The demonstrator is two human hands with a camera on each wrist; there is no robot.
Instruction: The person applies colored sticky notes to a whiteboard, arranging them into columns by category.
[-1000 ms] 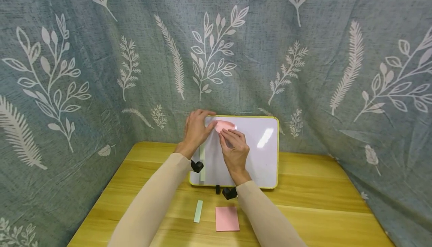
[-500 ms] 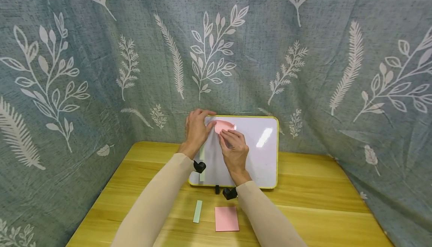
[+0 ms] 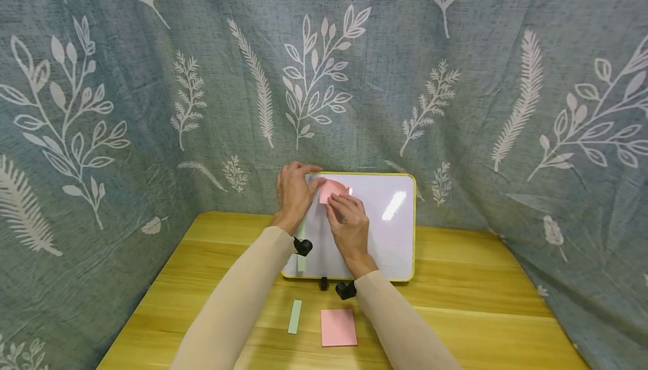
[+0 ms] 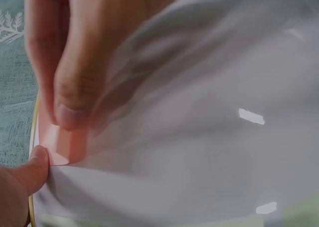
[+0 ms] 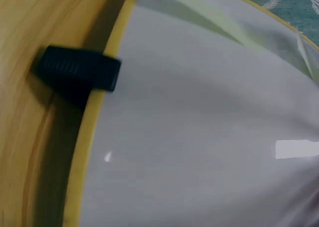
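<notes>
A pink sticky note [image 3: 329,192] sits at the upper left of a yellow-framed whiteboard [image 3: 385,246]. Its upper right edge curls off the surface. My right hand [image 3: 349,226] pinches the note low down between thumb and fingers. My left hand [image 3: 296,193] grips the board's top edge, its thumb against the note's upper left corner. In the left wrist view the folded note [image 4: 67,147] lies between the two hands. Two pale green strips, including the lower strip [image 3: 301,263], stick to the board's left side, partly covered by my left arm.
A pink sticky-note pad [image 3: 338,328] and a narrow green pad [image 3: 295,317] lie on the wooden table [image 3: 481,297] before the board. A black clip-like foot [image 5: 75,70] holds the board's bottom edge. A leaf-patterned curtain [image 3: 364,77] hangs behind.
The note's lower left part looks flatter and more square than before, while its right edge stays curled. Both hands keep nearly the same places. The head view has shifted slightly.
</notes>
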